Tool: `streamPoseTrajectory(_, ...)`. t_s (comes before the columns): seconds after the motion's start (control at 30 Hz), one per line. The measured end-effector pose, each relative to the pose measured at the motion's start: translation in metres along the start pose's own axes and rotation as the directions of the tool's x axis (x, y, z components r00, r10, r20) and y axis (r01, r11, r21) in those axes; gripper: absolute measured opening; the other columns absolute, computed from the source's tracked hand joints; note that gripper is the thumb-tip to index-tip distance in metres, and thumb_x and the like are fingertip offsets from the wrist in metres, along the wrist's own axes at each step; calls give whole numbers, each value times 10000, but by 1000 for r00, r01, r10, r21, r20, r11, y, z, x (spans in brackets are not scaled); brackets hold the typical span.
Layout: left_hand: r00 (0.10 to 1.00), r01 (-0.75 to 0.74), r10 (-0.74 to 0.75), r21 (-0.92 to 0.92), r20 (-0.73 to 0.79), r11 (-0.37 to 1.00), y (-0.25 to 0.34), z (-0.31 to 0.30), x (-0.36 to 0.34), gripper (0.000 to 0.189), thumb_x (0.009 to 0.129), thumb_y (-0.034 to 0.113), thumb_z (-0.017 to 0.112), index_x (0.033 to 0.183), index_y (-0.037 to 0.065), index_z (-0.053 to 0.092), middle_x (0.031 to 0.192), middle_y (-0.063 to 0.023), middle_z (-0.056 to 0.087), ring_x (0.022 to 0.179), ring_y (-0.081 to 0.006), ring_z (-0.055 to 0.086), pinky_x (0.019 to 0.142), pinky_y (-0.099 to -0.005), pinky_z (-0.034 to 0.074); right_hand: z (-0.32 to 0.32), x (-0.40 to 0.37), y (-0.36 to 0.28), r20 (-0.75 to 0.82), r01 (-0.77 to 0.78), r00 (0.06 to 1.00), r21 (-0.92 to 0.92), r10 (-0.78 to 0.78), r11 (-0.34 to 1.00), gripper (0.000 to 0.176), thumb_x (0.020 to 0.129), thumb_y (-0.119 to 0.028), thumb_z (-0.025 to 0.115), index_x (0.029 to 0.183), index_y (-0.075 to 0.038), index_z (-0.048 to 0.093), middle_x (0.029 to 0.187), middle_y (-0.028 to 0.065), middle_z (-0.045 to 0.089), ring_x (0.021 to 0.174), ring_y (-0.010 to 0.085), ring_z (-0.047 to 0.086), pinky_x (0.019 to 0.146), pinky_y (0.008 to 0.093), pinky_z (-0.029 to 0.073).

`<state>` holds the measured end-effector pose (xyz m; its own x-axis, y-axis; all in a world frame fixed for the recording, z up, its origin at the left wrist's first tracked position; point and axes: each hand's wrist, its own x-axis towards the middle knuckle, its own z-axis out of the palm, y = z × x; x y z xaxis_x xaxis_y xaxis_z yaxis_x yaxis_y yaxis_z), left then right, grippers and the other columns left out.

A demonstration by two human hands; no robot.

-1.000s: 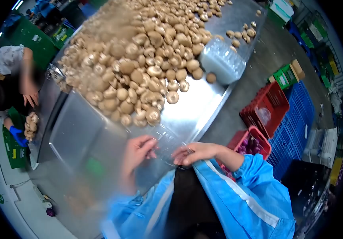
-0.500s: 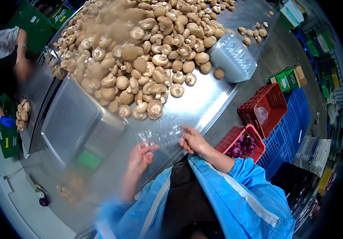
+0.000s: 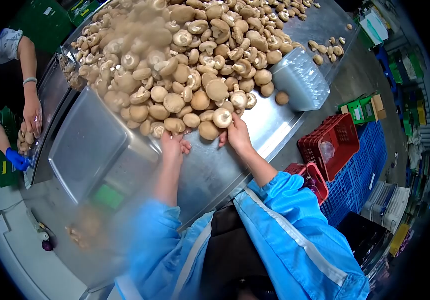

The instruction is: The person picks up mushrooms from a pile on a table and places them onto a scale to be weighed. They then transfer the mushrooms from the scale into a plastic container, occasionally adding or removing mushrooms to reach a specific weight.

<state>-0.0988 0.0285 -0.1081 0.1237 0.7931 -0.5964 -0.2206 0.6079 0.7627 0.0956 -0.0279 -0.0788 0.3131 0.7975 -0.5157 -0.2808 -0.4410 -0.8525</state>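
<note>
While one metal table [image 3: 206,167] fills the middle of the view, one heap of mushrooms [image 3: 200,100], too many to count, covers its far part and reaches down to the person's hands. At the left stands one translucent bin [image 3: 87,145]. Two red crates, an upper one [image 3: 314,154] and a lower one [image 3: 320,182], sit off to the right. One stack of clear trays [image 3: 300,80] rests near the table's right edge.

Two bare hands meet the heap's near edge. The left hand [image 3: 172,146] has its fingers bent against the nearest mushrooms; whether they grip anything, I cannot tell. The right hand [image 3: 236,134] has its fingertips against one pale mushroom [image 3: 222,118], though a firm grasp cannot be made out. One lone mushroom [image 3: 282,98] lies just beside the stack.
</note>
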Motion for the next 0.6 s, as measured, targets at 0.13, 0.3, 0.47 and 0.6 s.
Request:
streamPoseTrajectory(0.13, 996, -5, -2, 74, 92, 997, -14, -12, -32, 245, 922, -17, 509, 1164, -30, 471, 970, -171, 684, 483, -163, 577, 374, -255, 439, -15, -28, 18, 22, -16, 1000, 17, 16, 1000, 271, 1043, -114, 365, 1214, 6, 538, 754, 118, 632, 481, 121, 537, 442, 288, 527)
streamPoseTrajectory(0.3, 995, -19, 11, 84, 101, 996, -20, -19, -76, 296, 908, -26, 521, 1198, -49, 471, 959, -157, 659, 516, -175, 603, 398, -263, 459, -26, -67, 24, 8, -4, 1000, 9, 4, 1000, 275, 1050, -114, 328, 1218, 3, 511, 763, 134, 649, 500, 124, 557, 450, 292, 539)
streamPoseTrajectory(0.47, 994, -86, 84, 29, 71, 996, -1, -24, -100, 354, 899, -65, 548, 1233, -12, 444, 979, -139, 634, 530, -171, 616, 397, -234, 472, -12, -88, 3, 56, 31, 998, 37, -33, 999, 306, 1045, -112, 331, 1286, -12, 491, 780, 132, 648, 502, 120, 555, 462, 292, 545)
streamPoseTrajectory(0.6, 982, -191, 191, 53, 8, 980, 35, -49, -109, 423, 867, -88, 557, 1263, -5, 436, 1028, -157, 621, 541, -166, 618, 397, -225, 463, 22, -86, -12, 156, 64, 986, -20, -60, 998, 340, 1038, -104, 337, 1349, -20, 447, 792, 141, 643, 506, 126, 562, 469, 293, 543)
